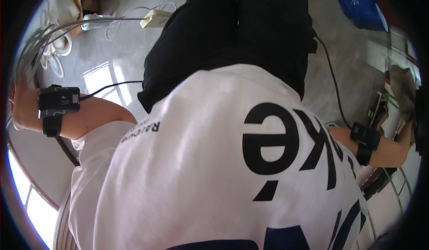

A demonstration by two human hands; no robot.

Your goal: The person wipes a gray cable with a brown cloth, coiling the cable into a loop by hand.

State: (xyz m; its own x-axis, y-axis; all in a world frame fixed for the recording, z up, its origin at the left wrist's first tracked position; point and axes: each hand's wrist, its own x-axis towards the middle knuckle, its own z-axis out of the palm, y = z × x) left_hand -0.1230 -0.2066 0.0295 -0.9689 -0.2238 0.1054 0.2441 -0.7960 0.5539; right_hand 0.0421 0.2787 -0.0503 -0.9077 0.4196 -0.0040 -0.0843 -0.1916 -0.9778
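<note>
Several cables (28,51) curve upward, rightward above left hand (18,97).

Place: indoor room, kind unclear | Evidence: glossy grey floor (100,48) — power strip (155,19), loose cables (31,53)

floor (335,10): grey, glossy | window reflection (99,78): pale | window (42,221): bright

The left hand (18,99) is beside grey cables (33,44), the right hand (405,136) near brownish cloth (401,86). A power strip (156,19) lies on the floor (357,86).
</note>
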